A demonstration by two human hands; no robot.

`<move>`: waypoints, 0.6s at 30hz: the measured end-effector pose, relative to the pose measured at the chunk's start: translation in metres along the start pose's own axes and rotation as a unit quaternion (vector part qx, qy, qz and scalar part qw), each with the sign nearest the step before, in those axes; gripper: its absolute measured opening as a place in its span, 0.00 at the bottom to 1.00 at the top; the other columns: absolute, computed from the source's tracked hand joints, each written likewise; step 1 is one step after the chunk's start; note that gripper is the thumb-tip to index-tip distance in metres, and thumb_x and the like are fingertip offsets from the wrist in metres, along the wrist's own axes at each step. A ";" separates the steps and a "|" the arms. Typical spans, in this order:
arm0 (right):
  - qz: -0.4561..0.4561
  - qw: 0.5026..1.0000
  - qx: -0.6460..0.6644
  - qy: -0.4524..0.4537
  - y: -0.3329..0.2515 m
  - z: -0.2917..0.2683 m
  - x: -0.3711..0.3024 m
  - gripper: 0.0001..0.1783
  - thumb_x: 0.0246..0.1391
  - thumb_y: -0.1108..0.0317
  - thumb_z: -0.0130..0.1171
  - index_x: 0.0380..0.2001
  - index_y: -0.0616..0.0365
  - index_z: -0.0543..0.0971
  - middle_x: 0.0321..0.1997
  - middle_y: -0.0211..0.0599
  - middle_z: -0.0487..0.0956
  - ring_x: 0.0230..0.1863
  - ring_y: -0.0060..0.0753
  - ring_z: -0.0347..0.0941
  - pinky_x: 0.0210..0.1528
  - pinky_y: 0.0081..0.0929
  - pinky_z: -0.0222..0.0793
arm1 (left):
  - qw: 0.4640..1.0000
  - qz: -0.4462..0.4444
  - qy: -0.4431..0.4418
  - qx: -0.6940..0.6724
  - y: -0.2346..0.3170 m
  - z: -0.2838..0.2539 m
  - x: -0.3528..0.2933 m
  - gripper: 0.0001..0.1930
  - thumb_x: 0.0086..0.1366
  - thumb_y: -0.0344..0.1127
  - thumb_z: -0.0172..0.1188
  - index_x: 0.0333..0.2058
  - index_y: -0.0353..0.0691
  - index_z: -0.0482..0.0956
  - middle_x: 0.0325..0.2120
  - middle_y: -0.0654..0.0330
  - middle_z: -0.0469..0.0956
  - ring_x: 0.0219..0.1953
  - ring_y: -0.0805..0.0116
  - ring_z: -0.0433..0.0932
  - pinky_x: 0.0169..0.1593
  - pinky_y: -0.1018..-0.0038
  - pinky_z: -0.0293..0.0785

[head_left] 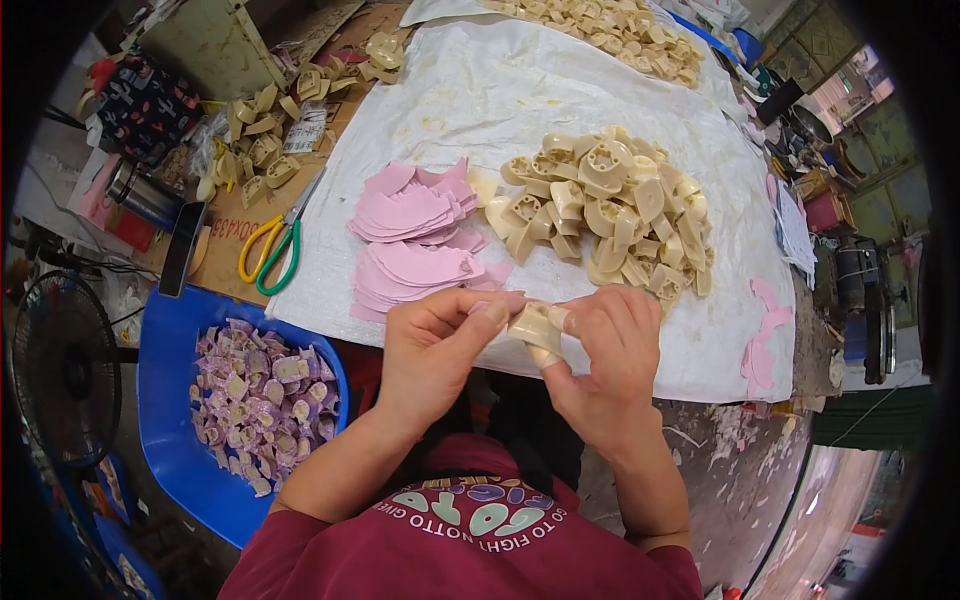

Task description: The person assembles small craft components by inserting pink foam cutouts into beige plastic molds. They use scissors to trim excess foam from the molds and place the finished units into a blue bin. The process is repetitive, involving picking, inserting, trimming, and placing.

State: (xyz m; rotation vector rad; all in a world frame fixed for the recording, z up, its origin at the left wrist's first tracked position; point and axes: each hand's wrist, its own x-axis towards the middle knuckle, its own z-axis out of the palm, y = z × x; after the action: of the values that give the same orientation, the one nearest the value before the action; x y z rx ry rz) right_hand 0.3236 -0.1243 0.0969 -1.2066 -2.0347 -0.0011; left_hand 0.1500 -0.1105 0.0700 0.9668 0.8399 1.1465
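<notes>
Between my two hands, just past the near edge of the cloth-covered table, is a beige, glossy plastic shoe heel point(533, 326). My right hand point(612, 355) grips it from the right, thumb under it and fingers curled behind. At its left end, the thumb and forefinger of my left hand point(432, 345) are pinched together against it; whatever lies between those fingertips is hidden. Beyond my left hand are stacks of curved pink sheet pieces point(415, 215). A heap of similar beige heels point(610, 200) lies past my right hand.
Scissors point(272, 245) with yellow and green handles lie at the white cloth's point(440, 90) left edge. A blue basin point(165, 400) at lower left holds purple-covered heels point(265, 400). Pink scraps point(765, 335) lie right, more heels point(620, 35) far back. A black fan point(65, 370) stands left.
</notes>
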 end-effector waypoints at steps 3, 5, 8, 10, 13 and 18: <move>0.015 0.999 -0.026 -0.030 -0.001 -0.005 0.000 0.15 0.29 0.74 0.64 0.25 0.57 0.71 0.27 0.35 0.70 0.34 0.41 0.67 0.39 0.38 0.57 | 0.998 -0.046 -0.018 -0.027 -0.003 -0.003 0.000 0.11 0.64 0.31 0.59 0.40 0.28 0.80 0.38 0.51 0.82 0.39 0.68 0.80 0.47 0.72 0.75; 0.017 0.998 -0.036 -0.040 -0.002 -0.007 0.000 0.14 0.30 0.73 0.64 0.24 0.57 0.71 0.26 0.36 0.69 0.33 0.41 0.66 0.39 0.38 0.57 | 0.996 -0.073 -0.027 -0.037 -0.003 -0.003 0.001 0.11 0.63 0.31 0.59 0.40 0.28 0.80 0.39 0.51 0.81 0.40 0.68 0.80 0.47 0.73 0.75; 0.020 0.997 -0.039 -0.058 -0.003 -0.008 0.000 0.14 0.30 0.73 0.64 0.24 0.57 0.71 0.26 0.36 0.68 0.33 0.41 0.65 0.39 0.38 0.56 | 0.995 -0.087 -0.039 -0.032 -0.003 -0.002 0.000 0.11 0.63 0.31 0.59 0.40 0.28 0.80 0.39 0.51 0.81 0.41 0.68 0.80 0.47 0.73 0.75; 0.027 0.996 -0.044 -0.075 -0.003 -0.010 0.000 0.14 0.30 0.72 0.64 0.24 0.57 0.72 0.26 0.36 0.68 0.33 0.41 0.65 0.39 0.38 0.56 | 0.995 -0.089 -0.049 -0.013 0.002 0.000 -0.003 0.11 0.64 0.30 0.58 0.41 0.28 0.80 0.40 0.51 0.81 0.41 0.68 0.80 0.47 0.73 0.75; 0.029 0.993 -0.056 -0.102 -0.002 -0.007 0.000 0.14 0.30 0.72 0.64 0.24 0.57 0.72 0.26 0.36 0.68 0.33 0.41 0.65 0.40 0.38 0.56 | 0.986 -0.066 -0.074 0.132 0.002 0.002 -0.004 0.10 0.64 0.30 0.57 0.40 0.28 0.80 0.38 0.52 0.81 0.40 0.69 0.80 0.44 0.73 0.75; 0.055 0.993 -0.013 -0.105 0.011 0.011 -0.011 0.15 0.30 0.73 0.65 0.25 0.57 0.72 0.27 0.37 0.70 0.34 0.42 0.66 0.40 0.38 0.57 | 0.874 0.072 -0.125 0.464 0.001 0.004 0.002 0.12 0.64 0.33 0.59 0.39 0.27 0.79 0.33 0.57 0.81 0.33 0.76 0.78 0.37 0.74 0.74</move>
State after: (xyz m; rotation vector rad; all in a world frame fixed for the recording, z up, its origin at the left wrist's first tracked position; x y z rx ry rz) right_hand 0.3281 -0.1232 0.0786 -1.3824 -2.1501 0.1599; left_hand 0.1542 -0.1091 0.0722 1.9510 1.1352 0.6729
